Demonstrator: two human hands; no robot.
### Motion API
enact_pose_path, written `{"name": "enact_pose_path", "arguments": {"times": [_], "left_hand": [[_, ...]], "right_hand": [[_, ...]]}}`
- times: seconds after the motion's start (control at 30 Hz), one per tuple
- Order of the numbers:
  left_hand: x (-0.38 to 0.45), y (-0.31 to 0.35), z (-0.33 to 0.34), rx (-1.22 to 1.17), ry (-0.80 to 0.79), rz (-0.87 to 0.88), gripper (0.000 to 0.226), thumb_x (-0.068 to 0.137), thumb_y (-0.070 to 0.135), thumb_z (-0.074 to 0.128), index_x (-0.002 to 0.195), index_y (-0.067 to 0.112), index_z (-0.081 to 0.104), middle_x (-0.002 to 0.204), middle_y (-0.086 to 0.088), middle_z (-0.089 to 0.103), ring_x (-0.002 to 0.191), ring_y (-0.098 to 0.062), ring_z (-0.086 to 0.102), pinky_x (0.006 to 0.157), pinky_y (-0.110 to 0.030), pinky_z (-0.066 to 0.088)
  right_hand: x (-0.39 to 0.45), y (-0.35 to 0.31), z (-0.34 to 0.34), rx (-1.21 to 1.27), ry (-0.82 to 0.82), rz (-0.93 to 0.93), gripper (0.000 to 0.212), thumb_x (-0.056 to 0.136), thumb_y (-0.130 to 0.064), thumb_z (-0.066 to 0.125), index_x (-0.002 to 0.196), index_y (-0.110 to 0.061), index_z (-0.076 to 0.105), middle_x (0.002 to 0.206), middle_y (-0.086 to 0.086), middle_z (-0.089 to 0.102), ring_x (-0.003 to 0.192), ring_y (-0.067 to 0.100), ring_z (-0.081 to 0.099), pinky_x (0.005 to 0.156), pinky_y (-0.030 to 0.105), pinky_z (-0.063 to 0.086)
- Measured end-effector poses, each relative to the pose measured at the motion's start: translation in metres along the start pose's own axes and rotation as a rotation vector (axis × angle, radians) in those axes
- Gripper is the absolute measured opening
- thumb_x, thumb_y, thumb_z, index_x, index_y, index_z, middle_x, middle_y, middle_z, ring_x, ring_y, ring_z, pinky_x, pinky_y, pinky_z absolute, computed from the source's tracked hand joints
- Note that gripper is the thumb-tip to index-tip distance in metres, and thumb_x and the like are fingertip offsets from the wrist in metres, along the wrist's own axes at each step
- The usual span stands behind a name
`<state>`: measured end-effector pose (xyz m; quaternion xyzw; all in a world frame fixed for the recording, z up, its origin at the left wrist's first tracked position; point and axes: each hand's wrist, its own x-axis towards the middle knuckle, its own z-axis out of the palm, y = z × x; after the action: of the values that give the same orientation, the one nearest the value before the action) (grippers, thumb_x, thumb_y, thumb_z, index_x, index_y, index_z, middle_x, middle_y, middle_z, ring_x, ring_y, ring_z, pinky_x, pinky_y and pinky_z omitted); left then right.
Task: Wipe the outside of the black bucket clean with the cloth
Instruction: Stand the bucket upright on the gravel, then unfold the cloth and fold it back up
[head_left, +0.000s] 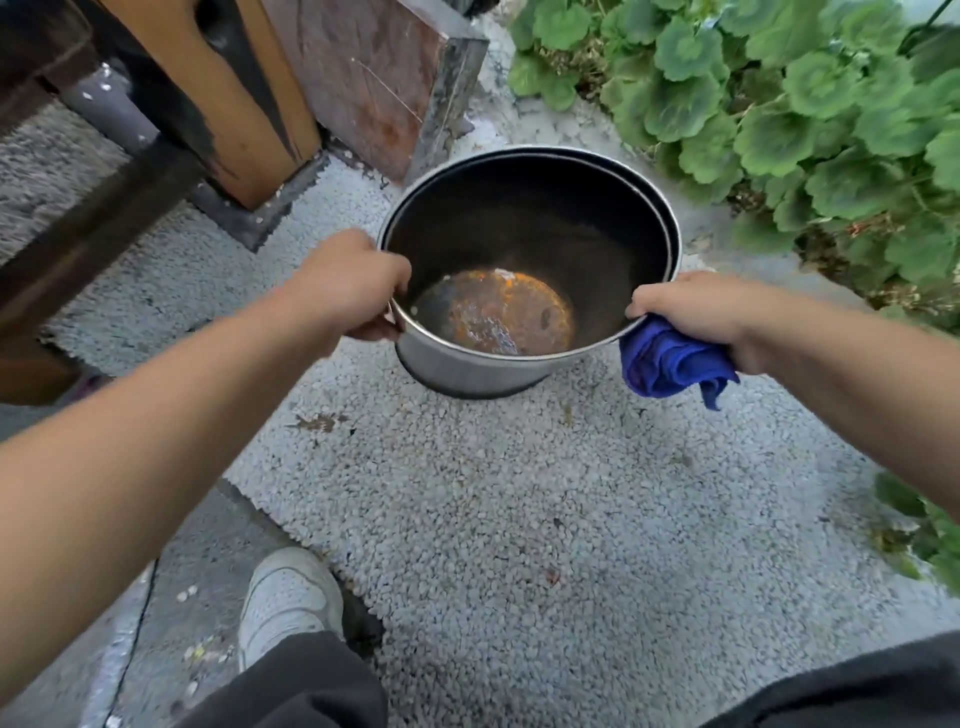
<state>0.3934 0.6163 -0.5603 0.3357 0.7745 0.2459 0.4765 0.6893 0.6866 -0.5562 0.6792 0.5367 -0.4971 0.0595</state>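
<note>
Now, taking it from the hands outward
Left hand: the left hand (358, 283) is gripping the bucket's near-left rim, fingers curling over the edge and thumb sitting outside the wall
Right hand: the right hand (691, 306) is clutching a bunched blue cloth (670, 364) while its fingertips are pressing on the bucket's right rim
Cloth: it is hanging below the right palm, touching the outer wall just under the rim, with a corner drooping toward the ground
Bucket: the bucket (467, 366) is sitting between the two hands, mouth facing up and tilting a little toward the camera; whether its base is resting on the ground or being lifted, I cannot tell
Inside: the dark interior is showing a round orange-brown rusty patch on the bottom
Ground: pale pebbled paving (519, 519) is lying under and around the bucket
Behind: a wooden post (228, 93) and a reddish block (374, 73) are standing beyond the bucket to the left
Right side: green leafy plants (779, 104) are growing near the bucket's far right
Below: a white shoe (285, 597) is standing on the paving, well apart from the bucket
</note>
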Motion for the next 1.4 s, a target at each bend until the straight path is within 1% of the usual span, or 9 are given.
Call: {"name": "enact_pose_path", "arguments": {"times": [0.2,0.37,0.5,0.57,0.9,1.0,1.13,1.27,1.4], "left_hand": [[0.03,0.018,-0.005,0.04,0.098,0.083,0.024,0.07,0.018,0.05,0.091,0.009,0.057,0.1,-0.025,0.064,0.07,-0.043,0.07,0.049,-0.041,0.06],[0.036,0.006,-0.004,0.078,0.266,0.159,0.028,0.079,0.041,0.05,0.091,0.017,0.059,0.086,-0.009,0.066,0.079,-0.032,0.069,0.074,-0.049,0.06],[0.04,0.012,-0.006,0.054,0.301,0.257,0.014,0.083,0.021,0.048,0.072,0.021,0.058,0.07,-0.009,0.061,0.058,-0.028,0.067,0.049,-0.048,0.059],[0.047,0.02,-0.009,0.05,0.311,0.285,0.018,0.08,0.009,0.046,0.079,0.004,0.063,0.078,-0.025,0.063,0.061,-0.037,0.068,0.043,-0.045,0.058],[0.042,0.011,0.004,0.14,0.392,0.317,0.028,0.091,0.032,0.034,0.105,0.024,0.057,0.095,-0.003,0.064,0.089,-0.029,0.062,0.08,-0.049,0.055],[0.042,0.007,0.001,-0.053,0.309,0.262,0.043,0.092,0.048,0.037,0.126,0.027,0.053,0.118,0.002,0.063,0.106,-0.023,0.063,0.092,-0.05,0.052],[0.004,-0.025,0.019,-0.423,0.334,0.034,0.059,0.095,0.046,0.045,0.147,0.019,0.033,0.129,0.003,0.053,0.114,-0.016,0.055,0.102,-0.045,0.045],[-0.05,-0.049,0.053,-0.388,-0.023,0.037,0.024,0.092,0.027,0.058,0.115,0.021,0.062,0.107,0.002,0.068,0.102,-0.022,0.064,0.082,-0.036,0.053],[-0.075,-0.044,0.071,-0.472,-0.325,0.079,0.027,0.082,0.045,0.058,0.1,0.025,0.067,0.103,0.003,0.072,0.095,-0.012,0.066,0.074,-0.029,0.05]], "right_hand": [[0.006,-0.009,0.009,0.171,0.003,0.04,0.03,0.076,-0.04,0.059,0.081,-0.011,0.058,0.056,0.008,0.06,0.042,0.024,0.055,0.04,0.031,0.047],[0.008,-0.015,0.017,0.26,-0.024,0.038,0.034,0.076,-0.045,0.061,0.084,-0.012,0.064,0.064,0.011,0.065,0.051,0.026,0.062,0.053,0.034,0.052],[0.01,-0.008,0.02,0.355,-0.061,0.001,0.036,0.08,-0.049,0.061,0.072,-0.016,0.075,0.069,0.01,0.068,0.058,0.025,0.064,0.061,0.034,0.053],[0.012,-0.008,0.024,0.4,-0.048,-0.021,0.035,0.079,-0.05,0.062,0.063,-0.023,0.077,0.066,0.007,0.068,0.056,0.024,0.065,0.058,0.034,0.054],[0.019,-0.017,0.027,0.334,0.084,-0.087,0.053,0.073,-0.061,0.057,0.094,-0.015,0.074,0.077,0.01,0.072,0.061,0.026,0.069,0.058,0.033,0.056],[0.016,-0.012,0.029,0.281,0.094,-0.15,0.064,0.078,-0.072,0.047,0.099,-0.017,0.072,0.092,0.011,0.074,0.078,0.028,0.071,0.075,0.041,0.058],[-0.004,0.008,0.04,0.488,-0.065,-0.14,0.057,0.097,-0.06,0.035,0.098,-0.015,0.069,0.089,0.01,0.073,0.078,0.025,0.068,0.067,0.033,0.053],[-0.024,0.013,0.056,0.574,-0.238,-0.263,0.028,0.101,-0.021,0.045,0.108,-0.027,0.072,0.112,0.004,0.072,0.101,0.024,0.067,0.082,0.045,0.053],[-0.042,-0.001,0.07,0.491,-0.306,-0.434,0.061,0.093,-0.004,0.061,0.133,-0.048,0.047,0.117,-0.003,0.067,0.1,0.014,0.069,0.07,0.034,0.058]]}}
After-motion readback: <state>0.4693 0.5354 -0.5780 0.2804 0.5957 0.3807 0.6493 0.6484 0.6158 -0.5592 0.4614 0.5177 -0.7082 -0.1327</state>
